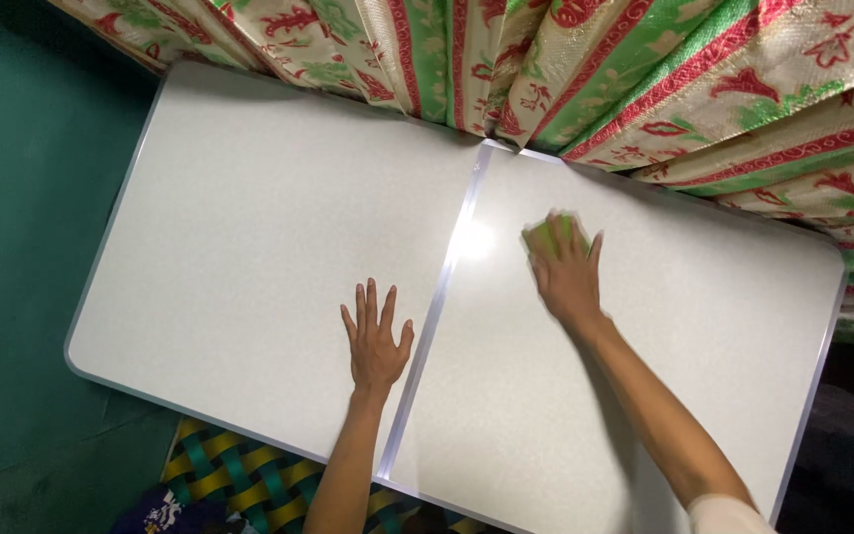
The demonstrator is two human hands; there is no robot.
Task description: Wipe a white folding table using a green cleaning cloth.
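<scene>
1. Green sponge (pixel 550 233): on the right half of the white folding table (pixel 249 237), near the far edge, mostly hidden under the right hand (pixel 567 275) and blurred.
2. Right hand: pressed flat on top of the sponge, fingers spread over it and gripping it against the tabletop; arm stretched forward from the lower right.
3. Left hand (pixel 376 341): released and holding nothing, palm down on the left half of the table, fingers apart, just beside the centre seam (pixel 434 316).
4. Table: pale speckled top, rounded corners, light metal rim, split by a bright seam running from the far edge to the near edge, with a glare spot (pixel 474 240) beside the sponge.
5. Patterned curtain (pixel 644 79): red, green and cream stripes with flower shapes, hanging in folds along the table's far edge.
6. Green wall (pixel 22 198) to the left; yellow, green and dark woven mat (pixel 239 475) below the near edge.
7. Packages, labels, signs: none visible anywhere.
</scene>
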